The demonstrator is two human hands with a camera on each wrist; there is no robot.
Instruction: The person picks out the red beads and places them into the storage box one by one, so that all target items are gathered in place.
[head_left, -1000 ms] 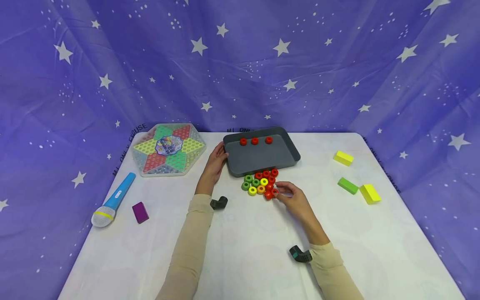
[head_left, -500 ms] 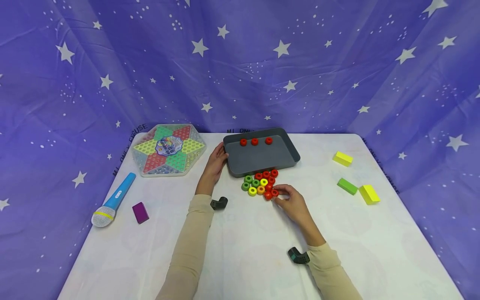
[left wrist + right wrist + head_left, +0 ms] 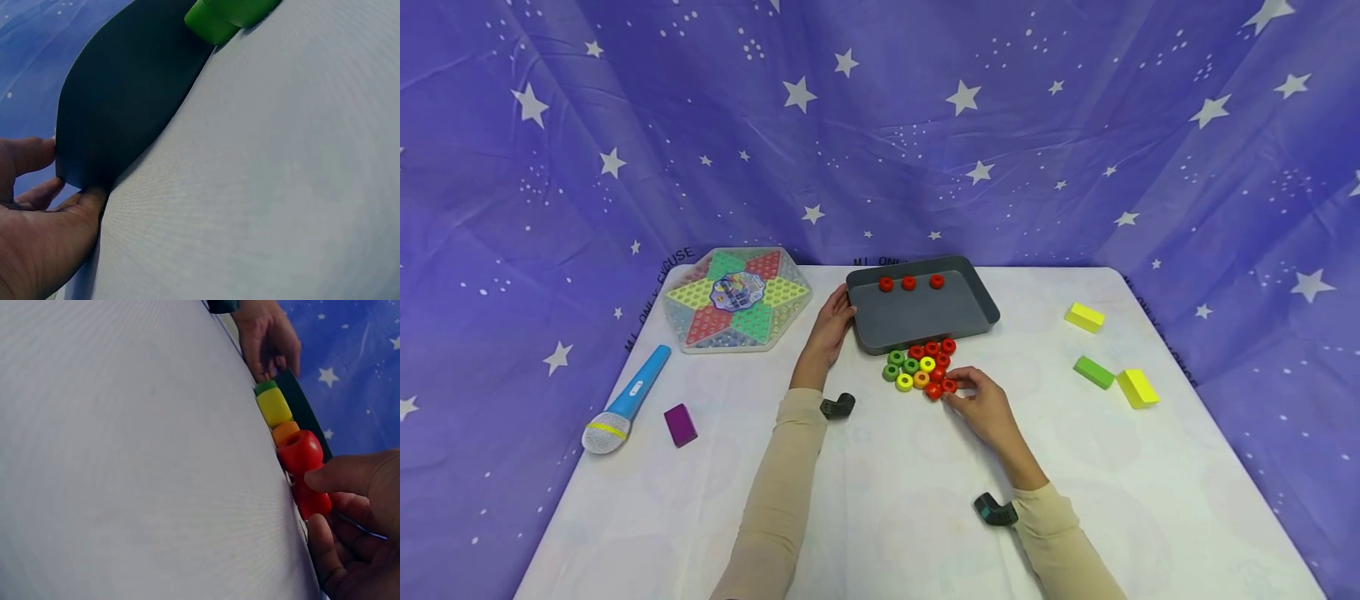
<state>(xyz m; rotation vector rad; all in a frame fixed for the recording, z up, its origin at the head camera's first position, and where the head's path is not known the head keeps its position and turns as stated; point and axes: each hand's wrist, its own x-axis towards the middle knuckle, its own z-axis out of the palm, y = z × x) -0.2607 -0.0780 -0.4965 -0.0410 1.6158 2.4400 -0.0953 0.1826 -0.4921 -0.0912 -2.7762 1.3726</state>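
Observation:
My left hand (image 3: 831,329) rests at the left end of a dark grey tray (image 3: 917,317). Its fingers and thumb touch the outside of the wall near the front corner in the left wrist view. Three red beads (image 3: 909,283) stand in a row inside, along the tray's far side. In front of the tray lies a cluster of ring-shaped beads: red, green beads (image 3: 891,372), yellow beads (image 3: 904,382) and an orange bead (image 3: 921,380). At the cluster's right side my right hand (image 3: 988,408) pinches a red bead (image 3: 949,386) between thumb and fingers; another red bead (image 3: 302,450) sits against it.
On the left are a hexagonal Chinese checkers box (image 3: 737,298), a blue toy microphone (image 3: 628,400) and a purple block (image 3: 681,425). Two yellow blocks (image 3: 1138,388) and a green block (image 3: 1094,372) lie at the right. A starry purple curtain (image 3: 880,133) hangs behind the white table (image 3: 895,517).
My right hand has shifted slightly left and now has its fingertips about the red bead; the red bead beside it has slid a little left. The left hand and tray stay put.

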